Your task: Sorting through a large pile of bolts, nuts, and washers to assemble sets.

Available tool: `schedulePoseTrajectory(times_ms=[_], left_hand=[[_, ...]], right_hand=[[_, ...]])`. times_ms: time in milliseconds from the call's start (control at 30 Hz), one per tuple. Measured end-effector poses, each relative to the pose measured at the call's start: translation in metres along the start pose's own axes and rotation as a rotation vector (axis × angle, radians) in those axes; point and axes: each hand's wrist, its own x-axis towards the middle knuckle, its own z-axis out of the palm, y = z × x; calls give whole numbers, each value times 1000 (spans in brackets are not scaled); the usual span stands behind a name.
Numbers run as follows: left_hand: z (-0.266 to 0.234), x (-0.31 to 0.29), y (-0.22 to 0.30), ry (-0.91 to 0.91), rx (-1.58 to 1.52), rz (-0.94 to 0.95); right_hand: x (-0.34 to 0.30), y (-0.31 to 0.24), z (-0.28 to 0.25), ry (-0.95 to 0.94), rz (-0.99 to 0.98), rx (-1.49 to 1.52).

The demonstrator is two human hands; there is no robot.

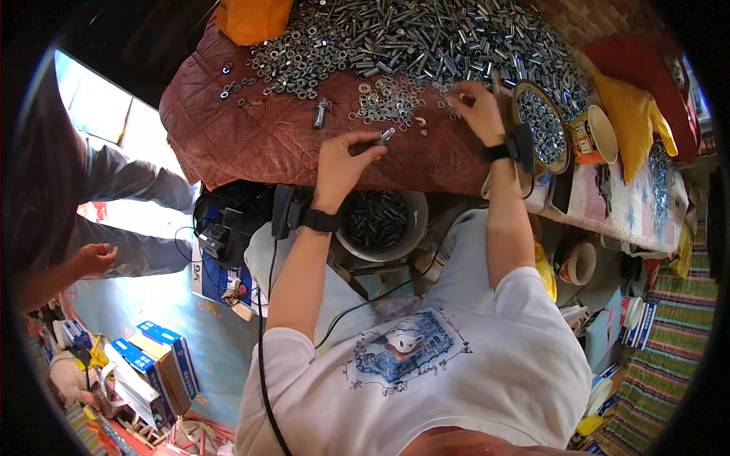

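My left hand point(344, 163) is closed around a shiny metal bolt point(387, 134), its end pointing up past the fingertips over the front of the red quilted cloth point(281, 152). My right hand point(482, 114) hovers by the right side of a patch of flat washers point(388, 100), thumb and fingers curled together; whatever they pinch is too small to make out. Another bolt with a nut point(322, 113) lies alone on the cloth, left of the washers. Behind that, nuts point(293, 64) are heaped beside a large pile of metal sleeves and bolts point(449, 38).
A round pan of nuts point(541, 125) and a paper tub point(595, 135) stand right of my right hand. Below the cloth's edge, between my knees, sits a bucket of dark metal parts point(378, 220). Another person's legs point(137, 182) are at left, near cardboard boxes point(156, 365).
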Motion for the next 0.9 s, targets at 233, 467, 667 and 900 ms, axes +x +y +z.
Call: schedulePoseTrajectory(times_ms=[233, 467, 667, 900], left_hand=[[4, 1, 6, 11, 197, 45], [8, 2, 1, -23, 145, 23], [10, 4, 0, -50, 184, 46], [11, 5, -3, -4, 129, 28]], right_hand=[[-39, -79, 22, -254, -163, 494], [-39, -75, 17, -372, -170, 445], [-37, -75, 19, -425, -238, 364], [-12, -33, 41, -204, -101, 165]])
